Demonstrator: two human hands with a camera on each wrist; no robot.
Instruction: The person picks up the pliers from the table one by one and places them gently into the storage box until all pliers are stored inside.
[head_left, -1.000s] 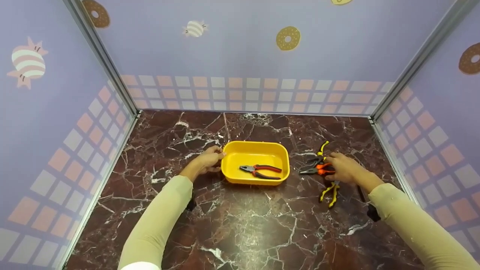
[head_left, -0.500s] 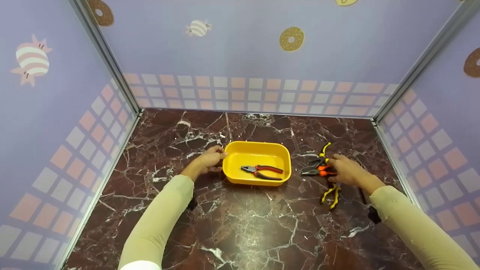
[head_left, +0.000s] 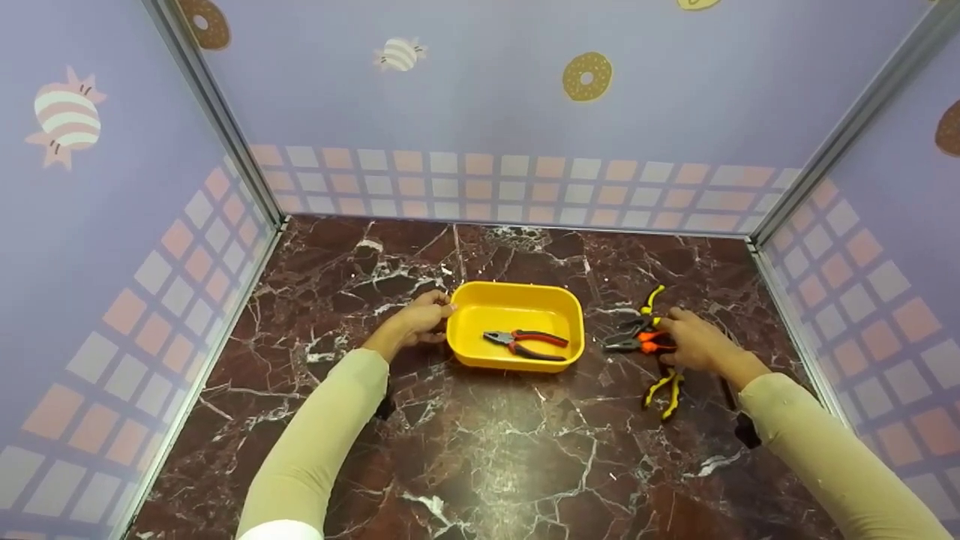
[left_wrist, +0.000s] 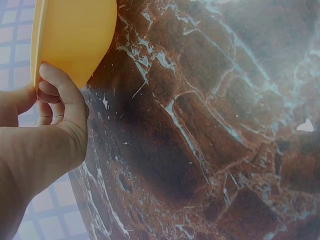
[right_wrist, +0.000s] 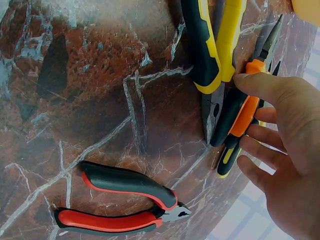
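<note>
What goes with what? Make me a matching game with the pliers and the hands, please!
1. red-handled pliers
2. orange-handled pliers
3. left hand
4. near yellow-black pliers

A. holds the yellow tray by its rim
B. lies on the marble table, nearest the person
C. lies inside the tray
D. touched by the right hand

Pairs: 1-C, 2-D, 3-A, 4-B

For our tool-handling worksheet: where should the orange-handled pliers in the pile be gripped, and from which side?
Grip the orange-handled pliers across both handles, coming from the right hand's side. Their metal nose points toward the yellow tray, and the handles lie under that hand, whose thumb touches one. Yellow-handled pliers lie close alongside, so pinching from above looks safest.
</note>
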